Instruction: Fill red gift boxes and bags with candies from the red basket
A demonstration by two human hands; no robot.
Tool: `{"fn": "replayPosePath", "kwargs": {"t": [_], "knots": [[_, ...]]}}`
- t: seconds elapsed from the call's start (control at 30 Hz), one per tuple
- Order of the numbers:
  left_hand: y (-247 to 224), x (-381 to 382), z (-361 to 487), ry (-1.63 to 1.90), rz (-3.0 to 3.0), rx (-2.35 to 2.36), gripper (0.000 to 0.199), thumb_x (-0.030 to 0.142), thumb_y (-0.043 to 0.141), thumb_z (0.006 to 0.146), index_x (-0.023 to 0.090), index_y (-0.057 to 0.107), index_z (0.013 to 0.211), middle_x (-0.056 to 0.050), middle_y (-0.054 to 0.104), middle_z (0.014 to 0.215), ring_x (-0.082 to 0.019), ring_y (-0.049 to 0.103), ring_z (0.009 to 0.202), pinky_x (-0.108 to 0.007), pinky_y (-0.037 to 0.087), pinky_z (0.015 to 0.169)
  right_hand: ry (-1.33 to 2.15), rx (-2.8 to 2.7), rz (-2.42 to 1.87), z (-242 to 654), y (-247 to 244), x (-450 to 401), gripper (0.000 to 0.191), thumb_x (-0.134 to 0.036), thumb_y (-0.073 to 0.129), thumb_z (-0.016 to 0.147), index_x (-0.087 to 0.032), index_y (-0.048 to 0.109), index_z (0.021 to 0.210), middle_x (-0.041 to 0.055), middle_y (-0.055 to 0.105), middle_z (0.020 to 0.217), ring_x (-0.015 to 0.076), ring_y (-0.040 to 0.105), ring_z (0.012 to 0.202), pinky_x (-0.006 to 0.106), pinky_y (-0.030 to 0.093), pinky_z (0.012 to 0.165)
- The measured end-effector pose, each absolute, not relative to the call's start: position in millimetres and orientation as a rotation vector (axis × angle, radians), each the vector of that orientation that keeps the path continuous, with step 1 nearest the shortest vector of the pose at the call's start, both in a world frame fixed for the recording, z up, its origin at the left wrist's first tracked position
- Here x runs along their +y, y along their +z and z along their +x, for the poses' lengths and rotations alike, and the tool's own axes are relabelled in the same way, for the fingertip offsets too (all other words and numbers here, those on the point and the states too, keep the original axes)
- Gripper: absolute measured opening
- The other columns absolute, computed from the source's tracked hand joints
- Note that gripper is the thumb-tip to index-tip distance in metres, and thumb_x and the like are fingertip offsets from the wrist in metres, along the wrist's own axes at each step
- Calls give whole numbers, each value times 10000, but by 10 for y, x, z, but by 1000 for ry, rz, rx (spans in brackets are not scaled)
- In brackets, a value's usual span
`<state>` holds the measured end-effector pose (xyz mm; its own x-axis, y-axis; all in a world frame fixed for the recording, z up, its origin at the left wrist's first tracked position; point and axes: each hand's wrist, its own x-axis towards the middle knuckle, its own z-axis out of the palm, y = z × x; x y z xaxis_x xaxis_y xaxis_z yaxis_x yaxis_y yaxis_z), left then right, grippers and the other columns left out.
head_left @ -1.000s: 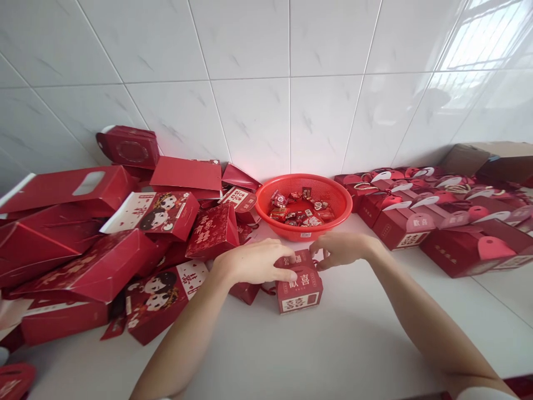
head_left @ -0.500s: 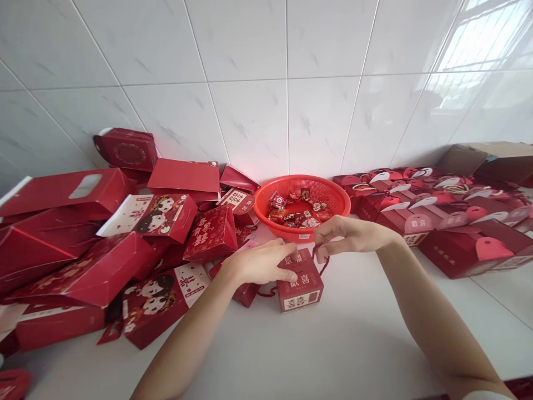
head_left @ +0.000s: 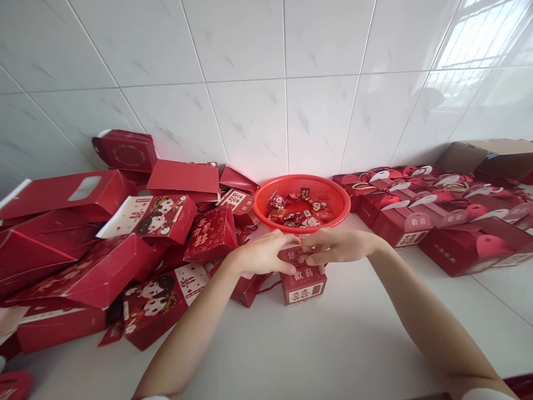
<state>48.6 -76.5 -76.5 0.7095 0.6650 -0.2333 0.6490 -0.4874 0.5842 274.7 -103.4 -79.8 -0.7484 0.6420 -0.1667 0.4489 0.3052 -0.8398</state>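
Right hand comes in from the side to the top of the gift box

Half a second ago the right hand held a cord out at the side of the red double-happiness gift box; now its bent fingers are over the top, and that length of cord is out of sight. The work seems to have moved from the cord to the box's top. Whether those fingers pinch anything, I cannot tell. The left hand, half closed, grips the box's top between thumb and fingers.

The box sits mid-desk, in front of the red plastic basket by the back edge. Jumbled boxes fill the desk's left side; handled boxes stand towards its back right corner.
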Motion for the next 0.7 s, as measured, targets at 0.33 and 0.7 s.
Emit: {"fn": "replayPosePath", "kwargs": {"t": [0.33,0.7], "knots": [[-483,-922,407,499,1656,716,503,351,684,878,210,565,1346,-76,717,1074,-204,692,934,-373,556,860,1164,-2196,-1057,2700,-705,-1117,275,-379,595,929,-147,632,786,24,643,723,138,564,658,251,413,587],[-604,-1091,583,678,1642,493,534,352,704,888,286,538,1392,-82,432,1561,-327,414,1431,-489,398,1153,864,-1996,-1373,2544,-687,-1294,254,-319,636,838,-165,565,648,-18,520,634,102,426,592,246,305,524]]}}
